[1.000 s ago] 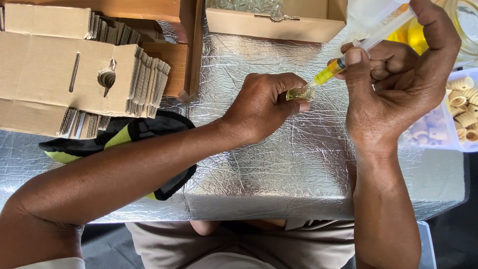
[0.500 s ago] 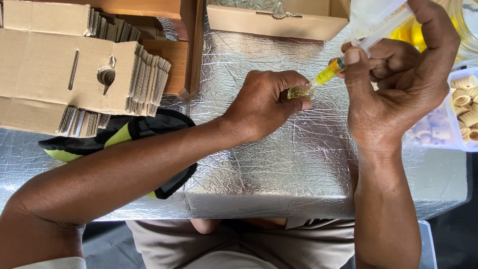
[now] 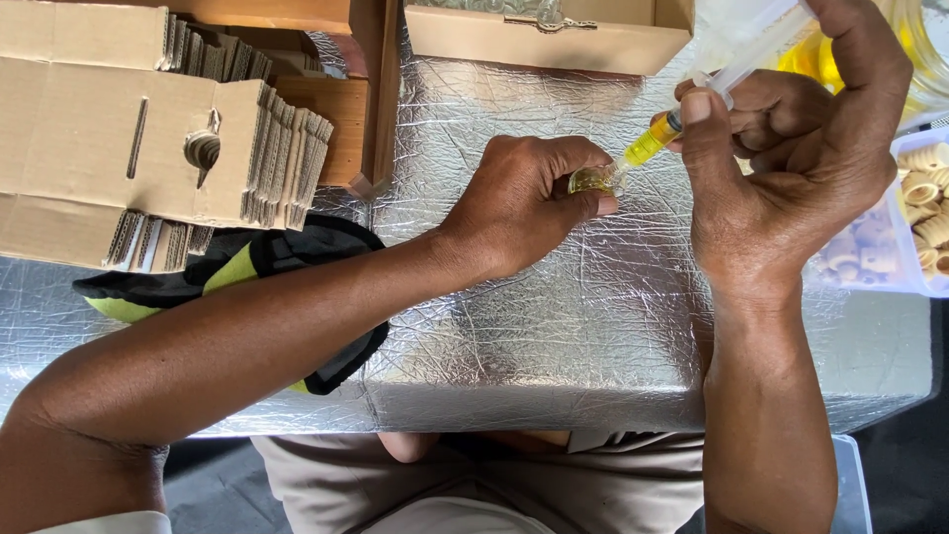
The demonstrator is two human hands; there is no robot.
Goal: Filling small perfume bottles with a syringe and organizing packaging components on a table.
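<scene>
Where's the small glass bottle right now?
In the head view, the small glass bottle sits upper centre, held in the left hand above the silver-foil table, with the syringe in the right hand at its mouth.

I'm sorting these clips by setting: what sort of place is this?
Likely a small packing or filling workbench: stacks of flat cardboard boxes, a foil-covered table, a tray of small caps, and a syringe of yellow liquid at a small bottle.

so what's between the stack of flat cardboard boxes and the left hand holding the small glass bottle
In the head view: a wooden box edge, bare silver foil tabletop, then the left hand.
</scene>
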